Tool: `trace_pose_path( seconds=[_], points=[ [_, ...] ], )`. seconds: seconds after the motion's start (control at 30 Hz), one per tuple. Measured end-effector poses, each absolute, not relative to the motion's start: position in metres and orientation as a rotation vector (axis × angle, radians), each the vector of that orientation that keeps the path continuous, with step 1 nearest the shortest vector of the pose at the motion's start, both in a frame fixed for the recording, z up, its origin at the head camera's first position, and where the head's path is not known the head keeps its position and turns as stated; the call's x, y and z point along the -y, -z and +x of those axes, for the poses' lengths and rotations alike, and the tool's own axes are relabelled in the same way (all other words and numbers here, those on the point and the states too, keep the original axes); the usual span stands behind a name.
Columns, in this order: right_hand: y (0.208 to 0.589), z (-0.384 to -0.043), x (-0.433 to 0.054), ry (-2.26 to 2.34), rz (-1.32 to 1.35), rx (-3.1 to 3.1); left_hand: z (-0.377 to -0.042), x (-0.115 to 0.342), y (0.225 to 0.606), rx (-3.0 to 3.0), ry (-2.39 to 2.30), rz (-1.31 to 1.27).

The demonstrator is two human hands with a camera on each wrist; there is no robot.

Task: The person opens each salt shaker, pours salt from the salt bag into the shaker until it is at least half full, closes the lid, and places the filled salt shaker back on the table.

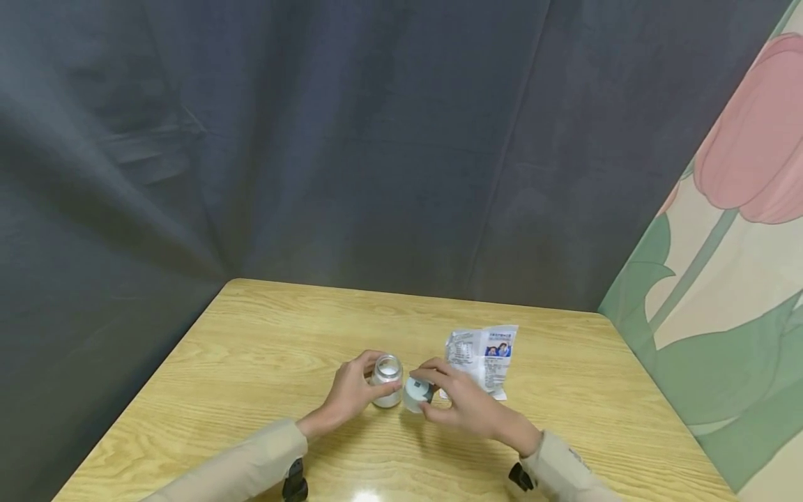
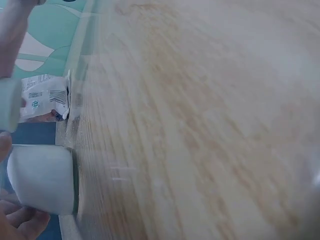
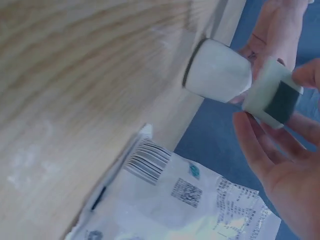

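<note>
Near the middle of the table, my left hand grips a small glass jar with white contents, thumb on one side and fingers on the other. The jar stands upright, its mouth uncovered. Just right of it, my right hand pinches a thick white lid between thumb and fingers. In the right wrist view the lid is tilted, carries a dark green patch, and overlaps the edge of the jar. The left wrist view has the jar's base down at the tabletop.
A crumpled white printed packet lies behind my right hand, with a barcode on its near side. The wood-grain table ends at a dark curtain behind. A tulip-patterned wall borders the right side.
</note>
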State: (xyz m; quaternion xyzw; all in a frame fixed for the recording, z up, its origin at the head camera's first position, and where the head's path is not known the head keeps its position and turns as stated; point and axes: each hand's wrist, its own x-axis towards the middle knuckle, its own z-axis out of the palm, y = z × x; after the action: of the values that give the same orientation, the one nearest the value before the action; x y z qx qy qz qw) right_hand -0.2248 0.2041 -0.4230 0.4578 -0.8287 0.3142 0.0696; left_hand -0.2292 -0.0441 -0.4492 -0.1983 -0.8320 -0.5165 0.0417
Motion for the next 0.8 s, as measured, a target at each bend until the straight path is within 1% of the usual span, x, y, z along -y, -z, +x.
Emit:
trace_pose_path(
  seconds=[0.37, 0.8],
  points=[
    [0.409, -0.232, -0.193, -0.966, 1.269, 2.331, -0.231, 0.045, 0.45, 2.573, 1.544, -0.601],
    [0.41, -0.245, -0.167, -0.927, 1.315, 2.315, -0.232, 0.045, 0.453, 2.55, 1.512, -0.604]
  ],
)
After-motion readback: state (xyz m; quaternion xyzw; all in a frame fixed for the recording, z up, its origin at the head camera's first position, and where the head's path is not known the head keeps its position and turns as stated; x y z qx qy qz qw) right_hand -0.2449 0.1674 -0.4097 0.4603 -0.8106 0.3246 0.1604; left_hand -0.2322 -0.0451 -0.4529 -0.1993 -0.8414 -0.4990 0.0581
